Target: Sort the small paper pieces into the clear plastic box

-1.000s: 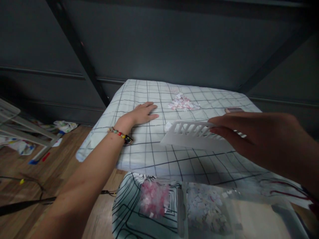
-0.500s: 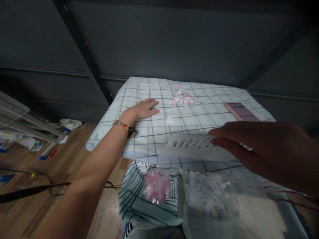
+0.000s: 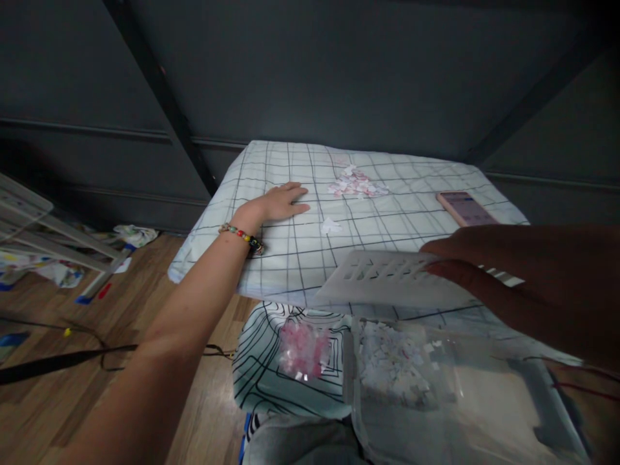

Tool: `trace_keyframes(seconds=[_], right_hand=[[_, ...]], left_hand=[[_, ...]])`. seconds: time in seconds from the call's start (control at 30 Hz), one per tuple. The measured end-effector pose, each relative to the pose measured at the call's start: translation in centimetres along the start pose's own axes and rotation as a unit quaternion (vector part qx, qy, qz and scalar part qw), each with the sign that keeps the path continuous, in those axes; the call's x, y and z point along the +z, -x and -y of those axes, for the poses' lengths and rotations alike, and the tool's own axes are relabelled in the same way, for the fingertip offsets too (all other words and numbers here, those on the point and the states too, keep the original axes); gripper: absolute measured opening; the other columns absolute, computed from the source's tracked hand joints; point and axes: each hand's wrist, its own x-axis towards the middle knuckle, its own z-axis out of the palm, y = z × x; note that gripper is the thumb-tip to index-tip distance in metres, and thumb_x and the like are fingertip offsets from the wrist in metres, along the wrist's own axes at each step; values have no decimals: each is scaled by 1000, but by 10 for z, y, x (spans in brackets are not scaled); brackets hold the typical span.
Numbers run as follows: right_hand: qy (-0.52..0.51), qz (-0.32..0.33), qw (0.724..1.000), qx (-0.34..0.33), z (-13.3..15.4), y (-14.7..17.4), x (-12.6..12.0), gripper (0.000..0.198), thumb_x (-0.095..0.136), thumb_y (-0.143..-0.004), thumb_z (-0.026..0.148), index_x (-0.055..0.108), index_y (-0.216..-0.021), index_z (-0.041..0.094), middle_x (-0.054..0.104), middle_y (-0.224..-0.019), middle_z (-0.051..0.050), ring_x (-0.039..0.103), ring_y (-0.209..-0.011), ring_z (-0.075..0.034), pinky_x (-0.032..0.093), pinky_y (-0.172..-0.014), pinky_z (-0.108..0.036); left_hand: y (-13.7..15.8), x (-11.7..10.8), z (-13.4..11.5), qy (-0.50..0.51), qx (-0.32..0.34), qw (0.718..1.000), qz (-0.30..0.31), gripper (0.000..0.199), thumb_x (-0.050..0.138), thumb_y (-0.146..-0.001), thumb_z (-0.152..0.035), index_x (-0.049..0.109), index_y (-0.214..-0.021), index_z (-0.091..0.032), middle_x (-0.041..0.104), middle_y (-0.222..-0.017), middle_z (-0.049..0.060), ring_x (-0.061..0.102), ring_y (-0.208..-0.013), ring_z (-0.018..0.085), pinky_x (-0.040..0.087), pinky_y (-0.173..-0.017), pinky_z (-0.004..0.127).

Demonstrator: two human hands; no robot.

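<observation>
My left hand (image 3: 282,202) lies flat on the checked tablecloth (image 3: 285,258), fingers spread, with a beaded bracelet at its wrist. Pinched between the thumb and fingers of my right hand (image 3: 489,271) is a white slotted plastic board (image 3: 387,284), tilted over the table's front edge. Part of the board is hidden behind that hand. Past both hands, a pile of white and pink paper scraps (image 3: 356,183) lies on the cloth. One small white scrap (image 3: 330,226) sits apart from it, nearer the left hand.
A clear plastic bin (image 3: 358,413) with white scraps (image 3: 394,361) stands below the table's front edge. Left of it, a bag of pink pieces (image 3: 304,349) rests on patterned cloth (image 3: 261,381). A phone (image 3: 465,208) lies at the right. Cables (image 3: 92,354) cross the floor.
The slotted board in my right hand has shifted slightly right and tilted flatter. My left hand keeps its place on the cloth. The whole view has moved a little.
</observation>
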Motion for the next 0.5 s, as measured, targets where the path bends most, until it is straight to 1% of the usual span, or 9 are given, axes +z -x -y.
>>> trace_keyframes(seconds=[0.1, 0.2, 0.27, 0.37, 0.47, 0.5], right_hand=[[13, -5, 1000, 25, -16, -2, 4, 30, 41, -98, 35, 68, -90, 25, 72, -72, 2, 63, -59, -12, 36, -50, -26], [9, 27, 997, 67, -36, -8, 9, 48, 31, -99, 48, 69, -83, 23, 70, -70, 0, 62, -61, -11, 34, -53, -27], [9, 46, 995, 92, -45, -12, 11, 62, 23, -97, 59, 70, -80, 22, 70, -70, -1, 62, -62, -11, 32, -53, -27], [7, 51, 993, 109, -49, -15, 13, 72, 16, -93, 67, 70, -79, 21, 69, -70, 0, 62, -64, -10, 31, -54, -27], [16, 50, 991, 124, -47, -18, 17, 75, 14, -93, 67, 71, -77, 20, 68, -67, 0, 61, -63, -9, 31, -55, -27], [15, 52, 989, 137, -48, -19, 19, 73, 17, -93, 66, 71, -78, 20, 69, -67, 0, 61, -63, -9, 31, -56, -27]], left_hand=[[-1, 1, 0, 1, 2, 1000, 0, 66, 39, -91, -51, 38, -145, -12, 25, -157, 14, 23, -142, 29, 17, -115, 39], [0, 0, -1, 1, 3, 1000, 2, 65, 39, -91, -50, 38, -145, -12, 25, -157, 14, 23, -143, 28, 17, -114, 37], [2, -2, -2, -1, 2, 1000, 4, 65, 39, -91, -50, 37, -145, -12, 25, -157, 14, 23, -143, 28, 17, -114, 37], [5, -4, -5, -3, -4, 1000, 8, 64, 39, -92, -48, 37, -145, -13, 24, -157, 14, 22, -143, 28, 17, -114, 37], [6, -4, -10, -7, -16, 1000, 14, 63, 40, -92, -46, 36, -145, -13, 23, -158, 13, 21, -144, 27, 17, -115, 36], [6, -3, -12, -10, -21, 1000, 15, 62, 40, -93, -45, 36, -146, -13, 23, -158, 13, 20, -144, 27, 17, -115, 36]])
